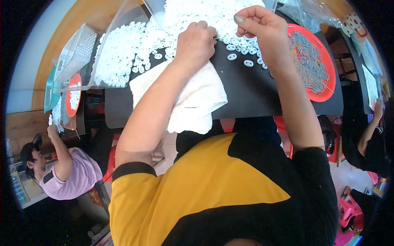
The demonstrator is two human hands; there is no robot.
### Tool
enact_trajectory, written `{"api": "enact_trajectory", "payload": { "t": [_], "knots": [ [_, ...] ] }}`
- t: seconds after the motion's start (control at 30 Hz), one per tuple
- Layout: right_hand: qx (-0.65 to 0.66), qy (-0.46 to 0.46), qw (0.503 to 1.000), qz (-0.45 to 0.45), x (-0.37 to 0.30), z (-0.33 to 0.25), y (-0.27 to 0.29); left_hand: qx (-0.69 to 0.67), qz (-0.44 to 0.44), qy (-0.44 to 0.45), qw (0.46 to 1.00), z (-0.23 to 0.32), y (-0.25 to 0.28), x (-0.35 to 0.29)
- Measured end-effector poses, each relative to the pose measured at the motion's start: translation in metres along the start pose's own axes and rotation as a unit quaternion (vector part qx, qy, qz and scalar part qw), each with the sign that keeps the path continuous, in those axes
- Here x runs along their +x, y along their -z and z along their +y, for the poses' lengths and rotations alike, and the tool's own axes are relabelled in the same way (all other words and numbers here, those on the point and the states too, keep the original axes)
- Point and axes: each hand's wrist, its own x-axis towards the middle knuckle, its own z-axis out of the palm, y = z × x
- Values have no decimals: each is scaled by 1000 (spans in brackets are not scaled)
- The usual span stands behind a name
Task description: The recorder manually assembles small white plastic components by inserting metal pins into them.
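My left hand (196,44) rests at the near edge of a heap of small white oval pieces with two holes (197,12). Its fingers are curled and closed, and whatever lies in them is hidden. Raised over the heap's right side, my right hand (264,35) has thumb and fingertips pinched together. Anything between them is too small to make out. Several loose white pieces lie on the dark table (254,90) between my hands. A folded white towel (197,96) lies under my left forearm and hangs over the table's front edge.
Right of my right forearm sits a red plate (331,78) of thin grey metal pieces. A clear bin (92,84) of white pieces stands left, beside a white perforated basket (78,51). Plastic bags (316,14) lie back right. Other people (69,172) work at both sides.
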Motion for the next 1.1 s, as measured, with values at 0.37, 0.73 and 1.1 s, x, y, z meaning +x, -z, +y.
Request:
{"api": "enact_trajectory", "payload": {
  "t": [0.37, 0.73, 1.1],
  "knots": [
    [-99, 25, 993, -53, -1, 5, 5, -2, -30, 44, 999, 1, -1, -1],
    [-115, 34, 990, -70, 5, 31, 2, -543, -86, 306, 777, 20, 30, 5],
    [-150, 117, 982, -14, 0, 28, -10, -681, -51, 296, 668, 27, 33, 0]
  ]
}}
